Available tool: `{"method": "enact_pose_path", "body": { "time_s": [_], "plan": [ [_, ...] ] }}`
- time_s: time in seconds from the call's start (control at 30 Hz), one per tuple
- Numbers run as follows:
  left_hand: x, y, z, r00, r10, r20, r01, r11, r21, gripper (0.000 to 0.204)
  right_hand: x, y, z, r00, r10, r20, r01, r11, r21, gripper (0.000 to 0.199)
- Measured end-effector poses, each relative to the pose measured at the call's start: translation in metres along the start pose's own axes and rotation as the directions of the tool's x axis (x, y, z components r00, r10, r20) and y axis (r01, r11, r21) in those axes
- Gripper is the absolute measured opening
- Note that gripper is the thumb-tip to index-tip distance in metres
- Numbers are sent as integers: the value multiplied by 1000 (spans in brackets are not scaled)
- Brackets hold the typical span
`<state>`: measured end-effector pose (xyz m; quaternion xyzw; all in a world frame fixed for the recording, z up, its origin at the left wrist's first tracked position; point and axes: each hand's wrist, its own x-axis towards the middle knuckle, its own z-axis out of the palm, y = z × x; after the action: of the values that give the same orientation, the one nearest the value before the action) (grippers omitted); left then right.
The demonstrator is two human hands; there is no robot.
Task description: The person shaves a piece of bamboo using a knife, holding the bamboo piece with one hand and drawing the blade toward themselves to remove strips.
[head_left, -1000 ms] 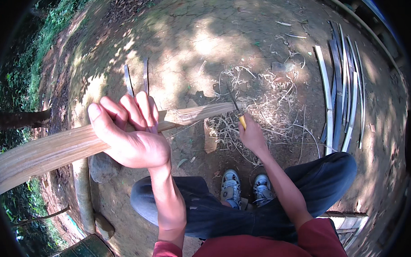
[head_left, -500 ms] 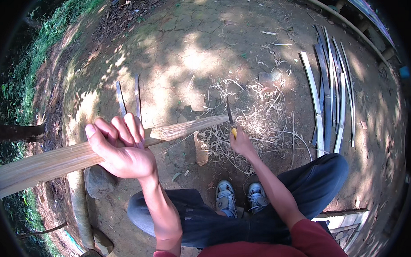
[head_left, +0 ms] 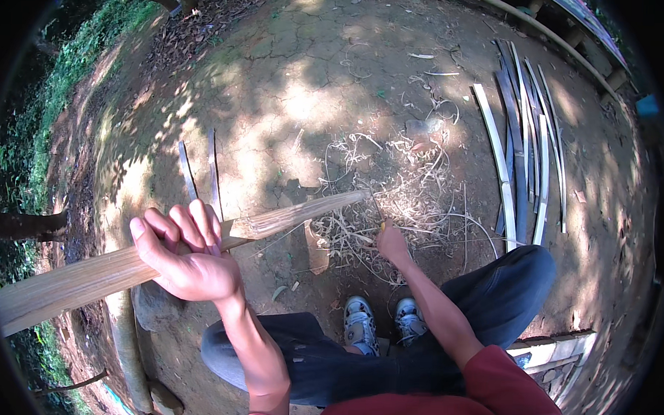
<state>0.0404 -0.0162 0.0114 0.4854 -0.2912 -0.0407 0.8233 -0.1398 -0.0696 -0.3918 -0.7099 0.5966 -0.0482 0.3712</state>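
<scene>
A long, pale wooden pole (head_left: 73, 282), perhaps bamboo, runs from the left edge toward the middle, its shaved end (head_left: 302, 212) pointing right. My left hand (head_left: 191, 257) lies over the pole, palm up, fingers curled closed; whatever they may hold is hidden. The pole passes behind that hand. My right hand (head_left: 394, 245) is closed round the yellow handle of a knife (head_left: 382, 224). Its thin blade points away from me, just right of the pole's tip. Whether blade and wood touch, I cannot tell.
Curly shavings (head_left: 413, 188) lie in a heap beyond my feet. Several long strips (head_left: 521, 141) lie at the right, with two dark strips (head_left: 215, 170) left of the middle. A stone (head_left: 157, 307) sits under the pole. A low edging (head_left: 561, 351) stands beside my right knee.
My right hand and the knife have moved nearer to me and slightly right, off the pole's tip. The left hand keeps its curled pose. The whole view has shifted a little.
</scene>
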Motion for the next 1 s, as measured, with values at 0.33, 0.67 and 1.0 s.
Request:
{"method": "enact_pose_path", "body": {
  "time_s": [0.33,0.67,1.0],
  "plan": [
    [1,-1,-9,999,-25,-20,25,1000,18,42,-38,-103,-84,968,-194,-156,236,917,322,22],
    [-4,-2,2,999,-39,-17,39,999,0,43,-7,-35,-23,998,-68,-16,70,990,121,29],
    [3,-4,-2,999,-1,44,3,998,-63,42,-10,-22,-9,987,-151,-52,155,984,85,30]
  ]
}}
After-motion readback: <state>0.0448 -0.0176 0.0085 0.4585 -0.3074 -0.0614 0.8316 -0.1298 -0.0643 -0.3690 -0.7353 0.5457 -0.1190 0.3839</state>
